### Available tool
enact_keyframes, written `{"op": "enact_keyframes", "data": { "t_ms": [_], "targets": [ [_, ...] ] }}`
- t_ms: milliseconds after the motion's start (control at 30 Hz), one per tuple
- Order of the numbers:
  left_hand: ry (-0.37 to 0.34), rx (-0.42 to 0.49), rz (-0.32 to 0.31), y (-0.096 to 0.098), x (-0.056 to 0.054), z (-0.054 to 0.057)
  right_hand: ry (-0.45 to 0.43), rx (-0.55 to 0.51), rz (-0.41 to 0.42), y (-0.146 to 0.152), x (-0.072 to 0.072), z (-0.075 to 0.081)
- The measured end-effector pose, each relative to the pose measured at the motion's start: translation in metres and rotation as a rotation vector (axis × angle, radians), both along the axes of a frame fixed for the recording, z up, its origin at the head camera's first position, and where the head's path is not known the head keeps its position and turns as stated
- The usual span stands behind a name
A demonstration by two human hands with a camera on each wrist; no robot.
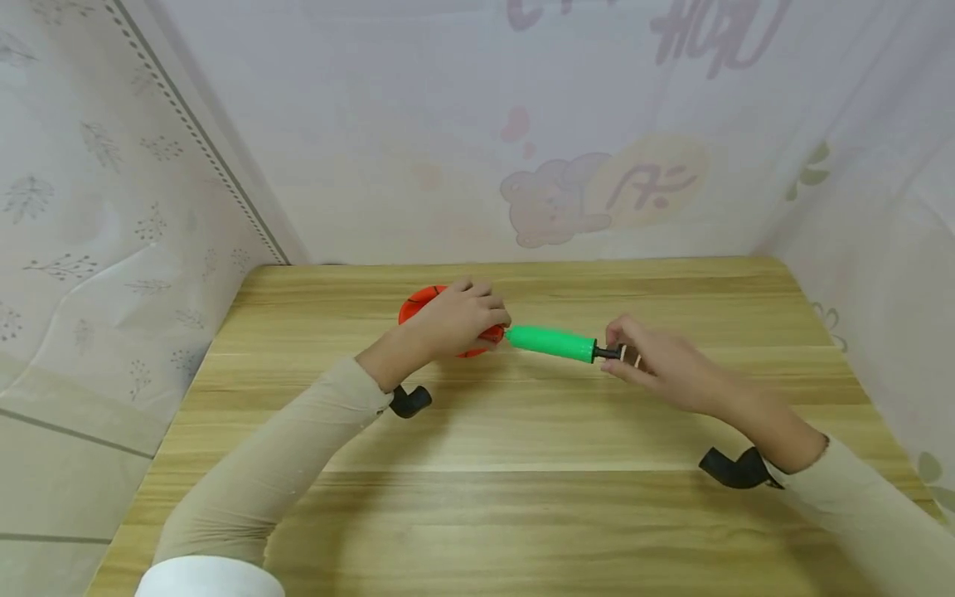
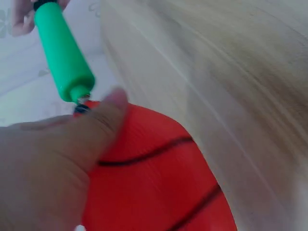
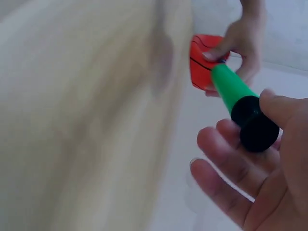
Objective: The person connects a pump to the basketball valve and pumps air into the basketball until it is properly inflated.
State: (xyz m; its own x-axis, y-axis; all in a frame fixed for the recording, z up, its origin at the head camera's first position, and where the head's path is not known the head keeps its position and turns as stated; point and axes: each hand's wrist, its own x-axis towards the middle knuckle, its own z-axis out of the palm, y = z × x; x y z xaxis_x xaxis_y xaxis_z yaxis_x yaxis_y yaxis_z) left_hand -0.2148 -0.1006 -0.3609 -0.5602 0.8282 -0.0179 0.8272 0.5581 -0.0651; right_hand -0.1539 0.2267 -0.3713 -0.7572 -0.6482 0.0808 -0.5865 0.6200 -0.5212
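Note:
A soft, partly flattened red ball with black lines [image 2: 154, 183] is pinched in my left hand [image 1: 461, 319], thumb on its skin near the top edge. A green hand pump [image 1: 552, 343] points at the ball, its narrow tip right at the spot where my left fingers grip. In the left wrist view a thin metal needle [image 2: 83, 99] shows between the pump and a dark spot on the ball. My right hand [image 1: 671, 365] holds the pump's black handle [image 3: 260, 131] between thumb and fingers, and a short black rod shows between handle and barrel.
Ball and pump are held over a wood-grain table [image 1: 522, 514]. Pale printed curtains [image 1: 388, 149] hang behind the table and along both sides. A black curved mount [image 1: 410, 401] sticks out at the left wrist, and another black mount [image 1: 734, 468] at the right.

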Motion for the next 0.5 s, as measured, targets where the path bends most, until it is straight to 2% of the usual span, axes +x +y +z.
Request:
{"op": "enact_keyframes", "data": {
  "t_ms": [100,233,333,400,500],
  "targets": [
    [-0.021,-0.063,0.023,-0.004,0.001,-0.007,-0.055,-0.047,0.064,-0.006,0.004,-0.018],
    [-0.044,-0.090,0.053,-0.012,0.003,-0.022,-0.060,-0.084,0.133,-0.016,0.008,-0.043],
    [-0.054,-0.056,0.057,-0.018,0.004,-0.036,-0.034,-0.108,0.143,-0.022,0.009,-0.057],
    [-0.052,-0.001,0.054,-0.020,0.005,-0.044,-0.031,-0.123,0.129,-0.024,0.010,-0.062],
    [-0.073,0.089,0.058,-0.015,0.010,-0.048,-0.035,-0.133,0.099,-0.026,0.011,-0.065]
  ]
}}
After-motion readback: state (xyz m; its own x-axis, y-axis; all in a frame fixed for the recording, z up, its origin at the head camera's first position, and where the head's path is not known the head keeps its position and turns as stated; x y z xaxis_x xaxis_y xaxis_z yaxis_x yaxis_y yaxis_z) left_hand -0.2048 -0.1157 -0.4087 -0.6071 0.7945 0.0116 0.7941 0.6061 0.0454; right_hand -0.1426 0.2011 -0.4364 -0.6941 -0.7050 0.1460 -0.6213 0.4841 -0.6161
